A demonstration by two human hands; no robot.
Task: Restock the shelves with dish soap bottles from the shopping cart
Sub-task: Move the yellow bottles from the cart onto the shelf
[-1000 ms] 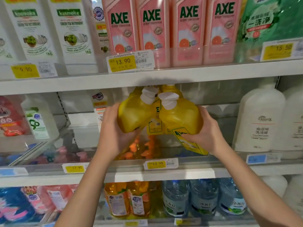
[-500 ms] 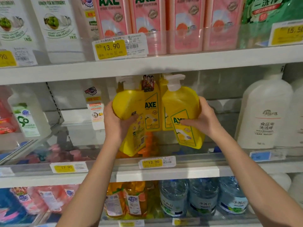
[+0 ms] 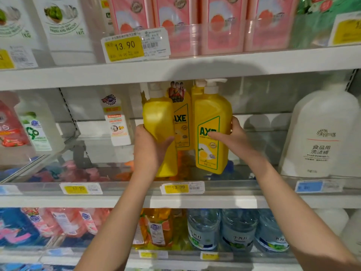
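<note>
Two yellow AXE dish soap bottles with white pumps stand upright at the front of the middle shelf (image 3: 224,189). My left hand (image 3: 150,151) grips the left bottle (image 3: 159,118) low on its body, its plain side facing me. My right hand (image 3: 231,138) holds the right bottle (image 3: 212,122), thumb across its green-framed label and fingers behind its right side. A third yellow AXE bottle (image 3: 182,122) stands behind, in the gap between them. The shopping cart is out of view.
Large white jugs (image 3: 320,133) stand right of the yellow bottles, a small white bottle (image 3: 117,122) to their left. Pink AXE bottles (image 3: 220,26) fill the shelf above. Orange bottles (image 3: 158,229) and clear blue-label bottles (image 3: 238,231) sit on the shelf below. Yellow price tags line the shelf edges.
Both bottles have gone from tipped with pumps toward me to upright and lower, further into the shelf. My hands kept their hold. The camera has moved closer and dipped.
</note>
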